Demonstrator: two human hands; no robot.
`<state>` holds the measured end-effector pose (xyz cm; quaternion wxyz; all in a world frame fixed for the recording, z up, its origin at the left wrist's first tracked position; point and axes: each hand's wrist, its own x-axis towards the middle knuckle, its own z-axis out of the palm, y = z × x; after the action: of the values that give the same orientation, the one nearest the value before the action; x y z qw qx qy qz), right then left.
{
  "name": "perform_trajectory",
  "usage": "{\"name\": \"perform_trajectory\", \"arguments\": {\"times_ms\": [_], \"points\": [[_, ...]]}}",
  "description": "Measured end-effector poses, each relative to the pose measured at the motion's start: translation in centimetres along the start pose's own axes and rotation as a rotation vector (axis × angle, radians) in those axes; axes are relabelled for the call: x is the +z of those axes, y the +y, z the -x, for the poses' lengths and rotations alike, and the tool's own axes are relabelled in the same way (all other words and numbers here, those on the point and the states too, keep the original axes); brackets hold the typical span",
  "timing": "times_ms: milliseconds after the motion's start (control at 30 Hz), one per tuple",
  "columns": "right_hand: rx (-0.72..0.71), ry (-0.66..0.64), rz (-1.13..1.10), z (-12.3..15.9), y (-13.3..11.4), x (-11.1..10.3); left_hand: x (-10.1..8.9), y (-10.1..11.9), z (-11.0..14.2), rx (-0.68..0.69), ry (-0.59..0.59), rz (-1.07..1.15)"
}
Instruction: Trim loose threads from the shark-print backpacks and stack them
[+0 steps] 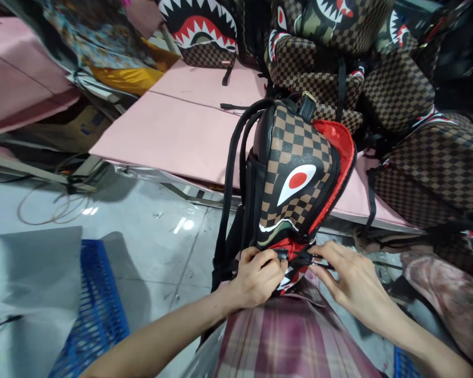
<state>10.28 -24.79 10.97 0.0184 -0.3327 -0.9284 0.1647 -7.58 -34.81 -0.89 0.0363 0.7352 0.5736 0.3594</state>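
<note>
A brown-and-black checkered backpack (295,142) with a red-and-white eye print leans upright against the table edge and my lap. Its zipped opening hangs apart on the right, showing red lining (341,152). My left hand (260,275) is closed on the lower part of the backpack, pinching its black edging beside a red fold. Close on the right, my right hand (349,275) holds what look like small dark thread snips (319,261) between thumb and fingers. Their tips point left at the black edging. Black shoulder straps (230,184) hang on the backpack's left side.
Behind is a pink-topped table (181,128), with several similar checkered backpacks (441,168) piled at the right and one with a shark-mouth print (205,34) at the back. A blue plastic crate (92,294) stands on the floor at left. Patterned cloth (449,294) lies at right.
</note>
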Motion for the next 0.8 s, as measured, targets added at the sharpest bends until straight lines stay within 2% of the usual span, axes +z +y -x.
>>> {"name": "perform_trajectory", "arguments": {"times_ms": [133, 233, 500, 800], "points": [[0.060, 0.006, 0.157, -0.3, -0.9, 0.1, -0.2, 0.1, -1.1, 0.177, 0.203, -0.095], [0.109, -0.009, 0.275, -0.7, -1.9, -0.2, -1.2, 0.1, -2.0, 0.259, 0.218, -0.122], [0.217, -0.085, 0.373, -2.5, -4.3, -0.5, -1.4, -0.6, -1.8, 0.280, 0.266, -0.067], [0.192, -0.224, 0.387, -4.0, -5.3, -1.6, -1.5, -0.8, -1.6, 0.251, 0.319, -0.049]]}}
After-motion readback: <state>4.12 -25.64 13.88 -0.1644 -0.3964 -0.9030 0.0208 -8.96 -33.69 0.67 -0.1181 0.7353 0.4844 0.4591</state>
